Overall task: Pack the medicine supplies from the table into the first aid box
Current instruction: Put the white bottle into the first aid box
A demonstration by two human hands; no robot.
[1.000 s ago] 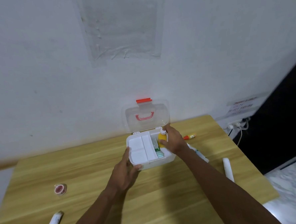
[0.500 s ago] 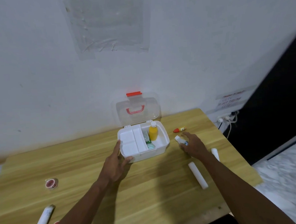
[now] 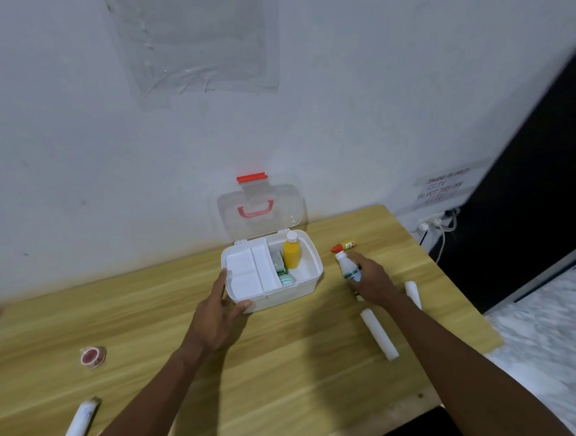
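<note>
With the first aid box (image 3: 273, 279) steadied at its near-left corner by the opened left hand (image 3: 218, 314), a small white bottle (image 3: 348, 265) is gripped in the right hand (image 3: 373, 281) beside it, likely needing transfer into the open right compartment.

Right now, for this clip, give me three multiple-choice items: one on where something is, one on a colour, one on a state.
1. Where does the yellow bottle stand?
A. on the table at the left
B. inside the first aid box, right compartment
C. in the left hand

2. What colour is the handle on the lid?
A. red
B. blue
C. black

3. How is the lid?
A. shut
B. lying flat on the table
C. open, upright against the wall

Key: 1 B, it stands upright in the right section. 2 A, the handle and latch are red. 3 C, the clear lid stands up behind the box, while the right hand holds a white bottle beside it.
</note>
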